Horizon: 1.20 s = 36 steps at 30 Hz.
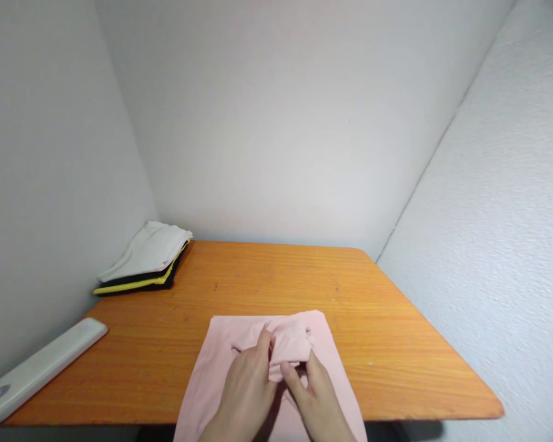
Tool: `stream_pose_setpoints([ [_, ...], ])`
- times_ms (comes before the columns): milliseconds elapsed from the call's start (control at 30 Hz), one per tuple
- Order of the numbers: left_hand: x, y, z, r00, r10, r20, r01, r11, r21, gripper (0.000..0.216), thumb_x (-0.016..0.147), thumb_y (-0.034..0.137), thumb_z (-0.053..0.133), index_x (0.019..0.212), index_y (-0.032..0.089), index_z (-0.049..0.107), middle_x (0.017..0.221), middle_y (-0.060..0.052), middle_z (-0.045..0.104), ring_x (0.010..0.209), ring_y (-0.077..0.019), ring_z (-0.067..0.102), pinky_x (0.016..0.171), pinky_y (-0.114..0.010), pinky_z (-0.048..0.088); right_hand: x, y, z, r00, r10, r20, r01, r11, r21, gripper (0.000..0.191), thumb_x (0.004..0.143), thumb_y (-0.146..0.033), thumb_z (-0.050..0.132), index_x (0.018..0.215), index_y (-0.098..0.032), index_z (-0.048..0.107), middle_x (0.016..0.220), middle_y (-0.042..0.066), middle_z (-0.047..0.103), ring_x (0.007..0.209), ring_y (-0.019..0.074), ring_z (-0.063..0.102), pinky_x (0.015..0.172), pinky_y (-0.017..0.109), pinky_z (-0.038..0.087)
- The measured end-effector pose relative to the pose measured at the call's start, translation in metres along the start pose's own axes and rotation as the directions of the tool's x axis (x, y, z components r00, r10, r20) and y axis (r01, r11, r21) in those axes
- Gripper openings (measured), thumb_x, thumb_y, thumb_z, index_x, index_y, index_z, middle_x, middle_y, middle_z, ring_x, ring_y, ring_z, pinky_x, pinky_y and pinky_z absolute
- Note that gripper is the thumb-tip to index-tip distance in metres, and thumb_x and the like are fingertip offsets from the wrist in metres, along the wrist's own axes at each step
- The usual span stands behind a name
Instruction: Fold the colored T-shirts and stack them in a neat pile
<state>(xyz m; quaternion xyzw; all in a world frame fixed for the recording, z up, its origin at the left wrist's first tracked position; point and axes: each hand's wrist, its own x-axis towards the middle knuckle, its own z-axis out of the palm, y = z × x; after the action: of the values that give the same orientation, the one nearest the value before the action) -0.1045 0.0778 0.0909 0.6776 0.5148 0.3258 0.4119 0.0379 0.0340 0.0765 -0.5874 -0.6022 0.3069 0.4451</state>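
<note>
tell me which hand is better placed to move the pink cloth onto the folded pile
Left, probably. Both hands pinch the pink cloth, but the folded pile sits far left on the table, on the side of the left hand; the right hand would have to cross over.

Low at 6 o'clock, side by side and almost touching: left hand [246, 390] palm down, fingertips pinched together toward 12 o'clock; right hand [317, 393] angled toward 11 o'clock, thumb and curled fingers closed in a pinch.
</note>
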Motion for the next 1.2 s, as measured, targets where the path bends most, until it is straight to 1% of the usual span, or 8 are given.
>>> stream_pose_setpoints([
  [133,-0.014,0.005,-0.013,0.994,0.075,0.081,-0.079,0.995,0.053,0.035,0.082,0.033,0.058,0.116,0.024,0.055,0.109,-0.012,0.068,0.100,-0.0322,0.061,0.083,-0.034,0.039,-0.006,0.008,0.005,0.998,-0.051,-0.037,0.054,0.995,0.084,0.049,0.091,-0.038,0.055,0.137,-0.022,0.048,0.133,0.009,0.056,0.130,0.0236,0.046,0.114,0.040,0.031],
  [333,-0.043,0.035,-0.030,0.921,0.284,0.268,-0.324,0.938,0.120,0.040,0.082,0.021,0.060,0.120,0.026,0.049,0.120,-0.007,0.060,0.110,-0.0223,0.055,0.093,-0.031,0.042,-0.020,-0.005,-0.002,0.986,-0.070,-0.150,0.102,0.971,0.218,0.053,0.087,-0.028,0.058,0.138,-0.022,0.048,0.132,0.008,0.057,0.126,0.0240,0.049,0.110,0.038,0.037],
  [500,-0.057,0.042,-0.017,0.928,0.332,0.171,-0.350,0.933,0.087,0.007,0.092,0.028,0.052,0.096,0.022,0.053,0.099,-0.005,0.061,0.093,-0.0203,0.056,0.083,-0.030,0.043,-0.028,-0.024,-0.021,0.980,-0.131,-0.151,0.167,0.952,0.258,0.053,0.081,-0.021,0.060,0.133,-0.022,0.051,0.132,0.007,0.056,0.125,0.0233,0.050,0.111,0.037,0.034],
  [667,-0.058,0.034,-0.004,0.912,0.369,0.178,-0.348,0.927,-0.141,0.025,0.099,0.036,0.040,0.084,0.021,0.053,0.085,-0.001,0.058,0.081,-0.0163,0.055,0.074,-0.026,0.042,-0.040,-0.028,-0.039,0.985,-0.120,-0.124,0.154,0.936,0.316,0.038,0.080,-0.019,0.052,0.117,-0.019,0.058,0.116,0.006,0.064,0.104,0.0214,0.060,0.094,0.033,0.046],
  [800,-0.048,0.030,-0.011,0.938,0.309,-0.159,-0.336,0.924,-0.181,0.027,0.098,0.040,0.041,0.079,0.022,0.047,0.074,0.003,0.050,0.072,-0.0141,0.050,0.066,-0.023,0.040,-0.051,-0.019,-0.057,0.982,-0.142,-0.129,0.160,0.977,0.144,0.035,0.071,-0.019,0.059,0.106,-0.018,0.058,0.103,0.005,0.065,0.089,0.0203,0.060,0.075,0.029,0.048],
  [967,-0.032,0.036,-0.047,0.761,0.407,-0.504,-0.415,0.904,0.103,0.026,0.098,0.038,0.042,0.077,0.022,0.046,0.067,0.004,0.047,0.062,-0.0131,0.047,0.059,-0.023,0.035,-0.057,0.008,-0.098,0.919,-0.140,-0.368,0.095,0.986,-0.138,0.042,0.070,-0.020,0.057,0.111,-0.018,0.057,0.095,0.005,0.062,0.081,0.0196,0.058,0.072,0.031,0.048],
  [1100,-0.025,0.055,-0.069,0.621,0.611,-0.491,-0.416,0.788,0.454,0.019,0.097,0.034,0.043,0.088,0.021,0.053,0.068,0.002,0.055,0.060,-0.0140,0.054,0.058,-0.024,0.035,-0.055,0.013,-0.128,0.919,-0.137,-0.370,0.103,0.989,-0.110,0.017,0.083,-0.027,0.057,0.094,-0.018,0.066,0.086,0.004,0.064,0.081,0.0198,0.059,0.071,0.032,0.049],
  [1200,-0.017,0.075,-0.079,0.496,0.754,-0.431,-0.350,0.628,0.696,0.021,0.098,0.033,0.040,0.092,0.019,0.055,0.069,-0.001,0.058,0.059,-0.0154,0.055,0.056,-0.026,0.032,-0.050,0.001,-0.143,0.916,-0.131,-0.380,0.123,0.991,-0.045,0.024,0.093,-0.036,0.057,0.107,-0.017,0.062,0.102,0.005,0.063,0.086,0.0170,0.061,0.075,0.034,0.053],
])
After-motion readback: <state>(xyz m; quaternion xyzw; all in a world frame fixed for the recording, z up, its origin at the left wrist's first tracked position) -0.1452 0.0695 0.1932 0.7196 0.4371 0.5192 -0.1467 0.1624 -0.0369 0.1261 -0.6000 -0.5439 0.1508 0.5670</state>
